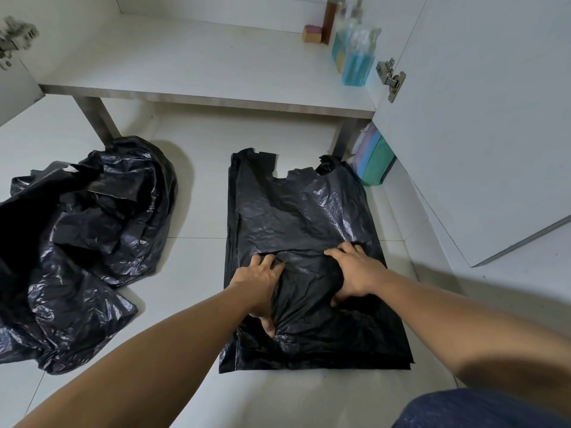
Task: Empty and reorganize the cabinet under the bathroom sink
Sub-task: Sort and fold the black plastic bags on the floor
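A flat black plastic bag (296,211) lies spread on the tiled floor in front of the open cabinet, handles pointing toward it. A folded layer of the bag sits bunched between my hands near its lower half. My left hand (262,285) grips the left side of that fold, thumb tucked under the plastic. My right hand (352,273) grips the right side, fingers on top and thumb below. The cabinet shelf (185,63) is bare across most of its width.
A crumpled heap of black plastic bags (80,242) lies on the floor to the left. Blue liquid bottles (358,63), a brown bottle (330,20) and a small box (312,34) stand at the shelf's right. Pastel packs (375,159) sit beside the open cabinet door (482,118).
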Demonstrator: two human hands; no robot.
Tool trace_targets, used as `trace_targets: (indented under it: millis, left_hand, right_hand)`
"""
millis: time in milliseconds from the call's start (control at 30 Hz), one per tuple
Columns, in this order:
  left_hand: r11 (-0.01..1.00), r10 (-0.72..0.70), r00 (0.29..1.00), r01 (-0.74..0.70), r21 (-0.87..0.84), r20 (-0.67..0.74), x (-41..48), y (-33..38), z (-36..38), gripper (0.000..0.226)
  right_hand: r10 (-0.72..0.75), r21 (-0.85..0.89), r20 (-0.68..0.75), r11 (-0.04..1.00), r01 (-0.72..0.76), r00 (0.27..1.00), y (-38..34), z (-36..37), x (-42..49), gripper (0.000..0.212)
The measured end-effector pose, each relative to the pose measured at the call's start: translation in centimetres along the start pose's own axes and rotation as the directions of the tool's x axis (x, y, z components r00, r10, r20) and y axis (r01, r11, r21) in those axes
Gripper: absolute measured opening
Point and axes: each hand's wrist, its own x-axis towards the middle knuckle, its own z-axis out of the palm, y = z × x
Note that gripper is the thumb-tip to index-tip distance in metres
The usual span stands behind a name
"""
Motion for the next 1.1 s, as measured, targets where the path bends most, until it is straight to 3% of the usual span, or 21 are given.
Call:
trace_targets:
  millis: [167, 333, 500, 667, 767, 1000, 1100]
  left_hand:
    - [1.0, -0.005, 0.999, 0.005, 0.0, -0.042, -0.1, -0.2, -0.5, 0.151]
    - [0.994, -0.095, 0.967, 0.081, -0.067, -0.236, -2.3, -3.4, -2.6, 0.124]
    - [0.961, -0.271, 0.94, 0.25, -0.12, -0.206, -7.4, -12.9, -6.7, 0.117]
    - [0.91, -0.412, 0.893, 0.413, -0.038, -0.179, -14.2, -23.3, -13.0, 0.105]
    - [0.87, -0.491, 0.843, 0.488, -0.071, -0.222, -16.7, -28.1, -14.9, 0.092]
    - [0.734, -0.679, 0.685, 0.617, -0.283, -0.264, -17.3, -34.1, -8.1, 0.06]
    - [0.629, -0.767, 0.623, 0.681, -0.375, -0.156, -17.4, -36.1, -4.5, 0.059]
  right_hand:
    - [-0.032, 0.041, 0.085, 0.999, 0.028, 0.996, 0.0, -1.9, 0.7, 0.122]
    - [-0.082, 0.071, -0.049, 0.994, 0.085, 0.995, -3.1, -8.1, 4.6, 0.095]
    - [-0.246, -0.006, -0.097, 0.969, 0.246, 0.965, -12.3, -13.0, 8.8, 0.081]
    - [-0.424, 0.013, -0.168, 0.902, 0.433, 0.89, -23.8, -20.0, 9.7, 0.078]
    - [-0.499, 0.014, -0.24, 0.856, 0.516, 0.833, -30.3, -23.0, 9.2, 0.071]
    - [-0.592, 0.033, -0.16, 0.796, 0.604, 0.79, -40.7, -18.7, 9.4, 0.056]
    - [-0.635, 0.119, -0.088, 0.759, 0.641, 0.768, -43.1, -14.5, 9.2, 0.06]
